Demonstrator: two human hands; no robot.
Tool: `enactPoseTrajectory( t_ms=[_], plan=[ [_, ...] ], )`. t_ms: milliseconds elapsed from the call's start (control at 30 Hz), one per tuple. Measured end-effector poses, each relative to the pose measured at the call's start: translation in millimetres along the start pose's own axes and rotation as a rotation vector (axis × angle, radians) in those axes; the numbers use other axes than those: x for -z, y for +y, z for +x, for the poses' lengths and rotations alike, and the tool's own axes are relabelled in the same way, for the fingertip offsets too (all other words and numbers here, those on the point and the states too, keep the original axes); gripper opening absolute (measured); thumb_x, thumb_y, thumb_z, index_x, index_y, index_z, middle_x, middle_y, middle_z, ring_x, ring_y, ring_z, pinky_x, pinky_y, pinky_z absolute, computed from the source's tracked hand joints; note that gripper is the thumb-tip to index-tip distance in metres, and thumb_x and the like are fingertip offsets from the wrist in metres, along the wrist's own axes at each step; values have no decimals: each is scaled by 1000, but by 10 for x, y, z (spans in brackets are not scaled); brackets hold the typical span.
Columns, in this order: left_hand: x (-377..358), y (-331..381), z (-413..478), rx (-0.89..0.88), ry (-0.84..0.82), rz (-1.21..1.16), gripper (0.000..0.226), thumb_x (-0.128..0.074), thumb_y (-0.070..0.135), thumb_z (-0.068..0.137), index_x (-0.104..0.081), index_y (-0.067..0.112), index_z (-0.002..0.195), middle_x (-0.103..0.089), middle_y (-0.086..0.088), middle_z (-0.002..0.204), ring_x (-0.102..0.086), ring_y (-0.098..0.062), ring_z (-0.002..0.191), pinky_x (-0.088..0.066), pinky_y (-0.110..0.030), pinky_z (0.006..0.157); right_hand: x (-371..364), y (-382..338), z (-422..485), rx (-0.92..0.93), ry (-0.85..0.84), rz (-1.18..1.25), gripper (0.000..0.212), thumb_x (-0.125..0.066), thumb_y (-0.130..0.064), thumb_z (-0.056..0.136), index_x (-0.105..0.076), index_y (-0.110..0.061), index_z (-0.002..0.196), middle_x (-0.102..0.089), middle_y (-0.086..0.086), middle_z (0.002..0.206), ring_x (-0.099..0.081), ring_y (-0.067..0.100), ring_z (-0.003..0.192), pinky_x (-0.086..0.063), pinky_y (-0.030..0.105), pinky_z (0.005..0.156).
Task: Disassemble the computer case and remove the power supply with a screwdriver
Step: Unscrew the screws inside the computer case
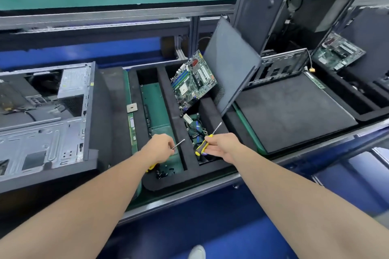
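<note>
Screwdrivers sit in both hands: left hand (158,147), right hand (223,147).

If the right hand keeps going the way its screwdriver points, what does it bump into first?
Probably the grey side panel leaning behind the tray. The right hand aims its screwdriver up and rightward over the cable bundle. Depth is unclear, so it might pass below the panel.

The open grey metal computer case (45,115) lying on its side runs off the left edge. The left hand (156,148) hides most of its yellow-and-black screwdriver handle (152,167). Small dark parts (165,171) in the black foam tray (190,176) are too small to identify. A second green circuit board (339,53) at far right is blurred.
</note>
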State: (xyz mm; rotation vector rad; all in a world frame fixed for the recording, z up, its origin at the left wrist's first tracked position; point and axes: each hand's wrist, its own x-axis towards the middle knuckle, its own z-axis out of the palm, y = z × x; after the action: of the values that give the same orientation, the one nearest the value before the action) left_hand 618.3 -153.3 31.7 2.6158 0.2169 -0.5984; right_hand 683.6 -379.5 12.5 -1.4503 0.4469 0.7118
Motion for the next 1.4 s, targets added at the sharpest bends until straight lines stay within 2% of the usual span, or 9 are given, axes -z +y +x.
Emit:
enactPoseTrajectory(
  t_ms=[133,300,667,767,867,967,1067,1233,1400],
  plan=[
    [52,90,43,-2,60,-348,7,-65,18,95,-72,19,95,-75,-2,80,-68,-8,58,-48,-16,50,-8,56,-15,-32,91,8,21,-79,2,91,-70,14,106,-77,28,90,-79,36,76,-64,34,64],
    [39,218,99,25,-23,-676,10,-66,13,97,-74,17,96,-72,-5,89,-71,-20,70,-51,-25,56,-18,93,-99,-71,153,-87,32,-88,-7,84,-74,9,107,-78,24,94,-80,32,81,-65,35,65],
    [50,176,52,145,-60,-930,18,-55,8,102,-73,8,102,-61,-13,83,-64,-26,65,-64,-38,68,-45,54,-221,9,340,-352,40,-95,-24,79,-74,7,93,-76,20,76,-77,29,60,-64,35,54],
    [164,178,3,159,-44,-970,17,-56,8,102,-72,6,104,-60,-14,85,-65,-29,70,-65,-39,67,-79,46,-205,142,485,-606,46,-81,-44,89,-64,-3,79,-71,13,65,-71,21,45,-56,31,45],
    [307,193,-56,169,-15,-1030,16,-56,8,102,-69,2,109,-63,-19,96,-69,-32,79,-64,-40,65,-178,-21,-193,299,562,-762,48,-62,-44,97,-53,-11,63,-62,8,57,-72,26,58,-59,37,58],
    [486,198,-115,138,57,-1115,14,-55,7,103,-64,-1,108,-63,-20,99,-71,-33,81,-63,-39,64,-391,-129,-177,428,422,-666,41,-61,-40,95,-57,-8,69,-68,14,64,-71,28,64,-56,37,63],
    [712,145,-167,96,212,-1194,8,-56,8,103,-61,2,101,-63,-14,96,-72,-31,80,-63,-36,64,-729,-257,-206,441,42,-405,39,-67,-41,101,-67,-3,92,-68,9,67,-71,24,57,-56,34,51],
    [1057,-101,-322,95,520,-1275,5,-62,8,98,-65,6,96,-72,-14,95,-76,-29,83,-64,-38,70,-1274,-499,-362,400,-396,-257,31,-77,-31,96,-63,-7,110,-71,16,88,-76,36,69,-61,35,56],
    [1305,-439,-682,37,730,-1432,15,-68,5,94,-57,10,104,-74,-20,97,-77,-31,82,-64,-38,72,-1789,-592,-549,470,-546,-183,17,-73,-20,100,-64,-7,107,-70,14,78,-69,27,63,-60,33,59]
  ],
)
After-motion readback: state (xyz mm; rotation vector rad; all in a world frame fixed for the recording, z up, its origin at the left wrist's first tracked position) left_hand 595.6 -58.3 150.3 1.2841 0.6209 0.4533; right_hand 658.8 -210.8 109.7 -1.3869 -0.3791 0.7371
